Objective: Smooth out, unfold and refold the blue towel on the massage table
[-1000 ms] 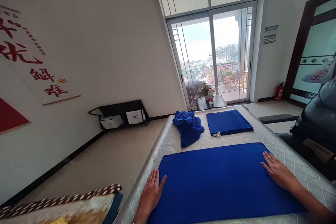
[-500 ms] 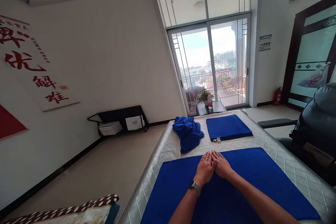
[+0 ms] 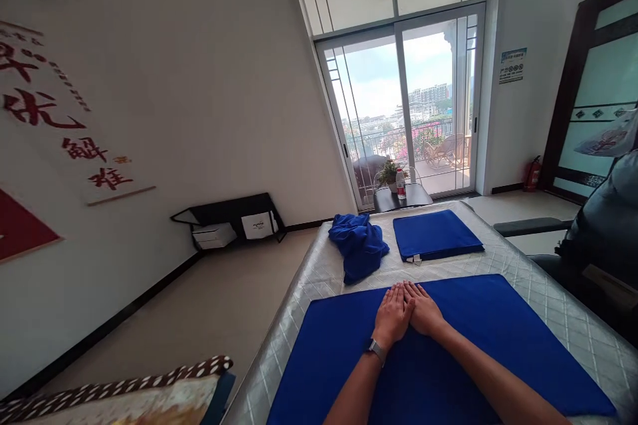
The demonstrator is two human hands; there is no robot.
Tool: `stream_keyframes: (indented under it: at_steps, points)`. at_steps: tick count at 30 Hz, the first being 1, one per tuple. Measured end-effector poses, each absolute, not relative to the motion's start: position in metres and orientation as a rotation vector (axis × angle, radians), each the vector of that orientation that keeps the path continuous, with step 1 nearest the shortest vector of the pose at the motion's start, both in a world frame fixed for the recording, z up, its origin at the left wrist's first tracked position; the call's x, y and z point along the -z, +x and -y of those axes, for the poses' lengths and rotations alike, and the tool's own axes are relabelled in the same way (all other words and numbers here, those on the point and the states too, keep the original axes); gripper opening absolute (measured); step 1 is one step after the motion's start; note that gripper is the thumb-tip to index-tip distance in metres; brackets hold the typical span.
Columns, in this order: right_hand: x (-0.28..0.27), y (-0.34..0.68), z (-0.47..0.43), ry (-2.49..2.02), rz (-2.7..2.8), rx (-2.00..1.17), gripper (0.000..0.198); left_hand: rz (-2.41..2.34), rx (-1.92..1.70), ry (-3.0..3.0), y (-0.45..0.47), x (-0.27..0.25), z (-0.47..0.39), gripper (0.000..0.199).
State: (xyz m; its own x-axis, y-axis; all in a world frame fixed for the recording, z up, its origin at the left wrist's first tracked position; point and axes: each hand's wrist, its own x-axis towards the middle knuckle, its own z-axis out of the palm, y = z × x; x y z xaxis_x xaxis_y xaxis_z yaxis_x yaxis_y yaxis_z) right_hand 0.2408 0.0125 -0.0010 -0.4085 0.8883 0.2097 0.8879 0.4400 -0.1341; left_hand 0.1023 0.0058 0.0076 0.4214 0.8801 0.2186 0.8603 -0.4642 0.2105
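A blue cloth (image 3: 478, 332) lies spread flat on a silvery quilted mattress (image 3: 289, 332), its near part running out of view. My left hand (image 3: 393, 315), with a watch on the wrist, rests flat on this cloth near its far edge, fingers stretched forward. Right beside it my right hand (image 3: 421, 309) lies flat too, the two hands touching at the thumbs. Beyond them a neatly folded blue cloth (image 3: 436, 232) shows a small white label at its near edge. Left of that sits a crumpled blue cloth (image 3: 359, 246).
A small dark table (image 3: 413, 198) with a bottle (image 3: 401, 184) and a potted plant stands past the mattress, before glass sliding doors. At right is a dark padded chair (image 3: 611, 226). Along the left wall a low black rack (image 3: 229, 216) holds white boxes. Patterned bedding (image 3: 164, 398) shows at lower left.
The camera view has shifted slightly, so the room sits a little higher in the picture. Both hands stay flat at about the same place on the spread cloth.
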Motion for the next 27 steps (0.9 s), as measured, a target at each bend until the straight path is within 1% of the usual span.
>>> stream_keyframes:
  at_steps: [4,8,13,17,22,27]
  points:
    - [0.0,0.248,-0.014,-1.569,2.43,-0.016,0.061,-1.599,-0.384,2.571,0.083,-0.012,-0.006,0.075]
    - [0.003,0.286,-0.017,-1.613,2.412,-0.012,0.064,-1.671,-0.299,2.555,0.03,-0.016,-0.009,0.073]
    - [0.018,0.392,-0.021,-1.682,2.367,0.064,0.065,-1.825,-0.254,2.533,-0.071,-0.01,-0.013,0.068]
    - [0.035,0.478,-0.025,-1.88,2.222,0.181,0.067,-2.06,-0.297,2.417,-0.134,0.003,-0.016,0.068]
    - [0.049,0.51,-0.029,-1.966,2.095,0.262,0.066,-2.201,-0.314,2.284,-0.15,0.012,-0.019,0.08]
    - [0.045,0.504,-0.029,-1.95,2.139,0.251,0.067,-2.21,-0.297,2.265,-0.146,0.01,-0.022,0.08]
